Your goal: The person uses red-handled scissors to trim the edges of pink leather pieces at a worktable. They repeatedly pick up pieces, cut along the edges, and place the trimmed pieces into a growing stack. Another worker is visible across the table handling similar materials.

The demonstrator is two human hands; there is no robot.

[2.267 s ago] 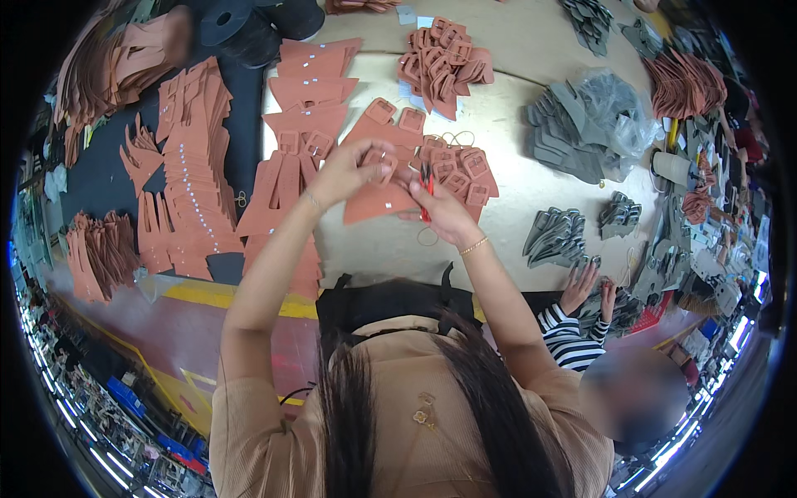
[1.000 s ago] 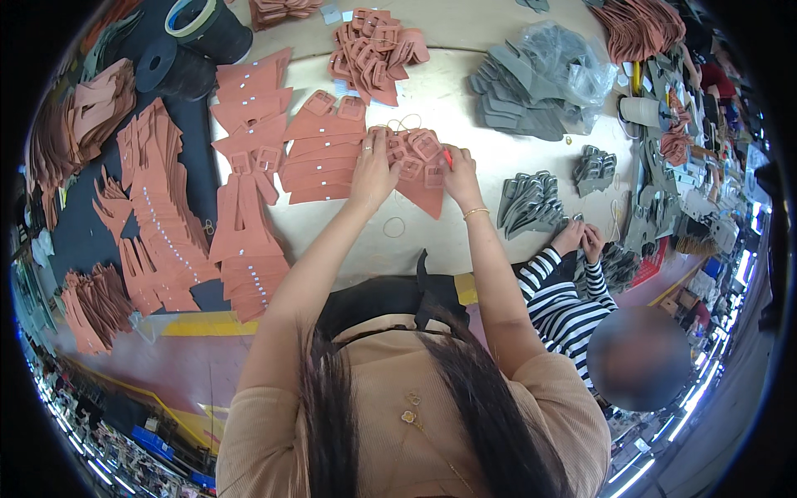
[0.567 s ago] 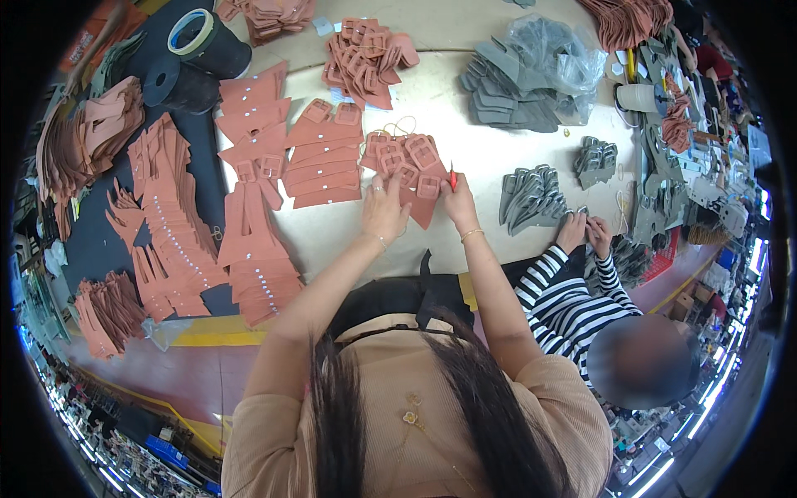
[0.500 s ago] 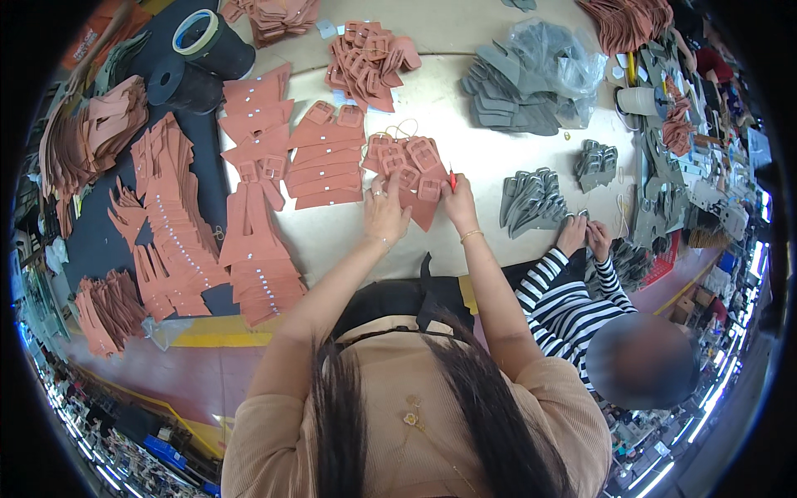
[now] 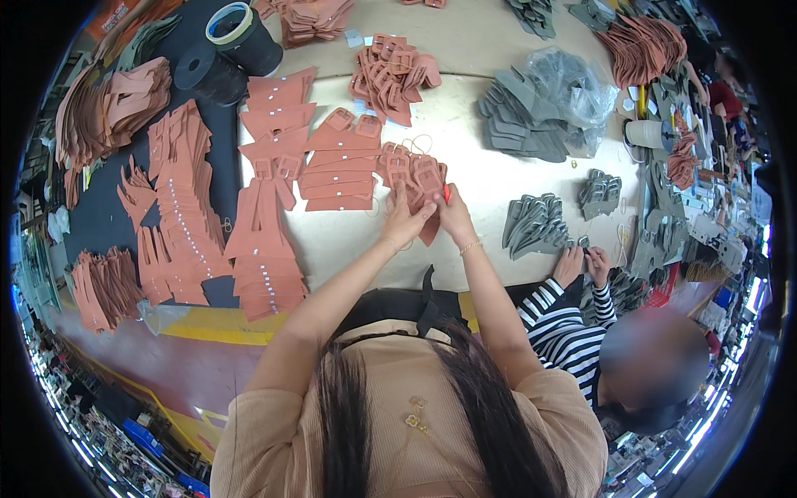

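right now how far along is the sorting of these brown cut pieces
Done: neat brown rows and long stacks lie to the left. In hand: left hand and right hand rest on a small brown pile, a red tool in the right. Left: the loose brown heap beyond.

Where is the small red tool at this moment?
In the head view, the small red tool is in the right hand, just right of the stack of reddish-brown buckle-shaped leather pieces near the table centre.

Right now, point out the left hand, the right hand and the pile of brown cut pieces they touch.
left hand [image 5: 404, 220], head view, on its back.
right hand [image 5: 455, 217], head view, on its back.
pile of brown cut pieces [image 5: 413, 170], head view, on the top piece.
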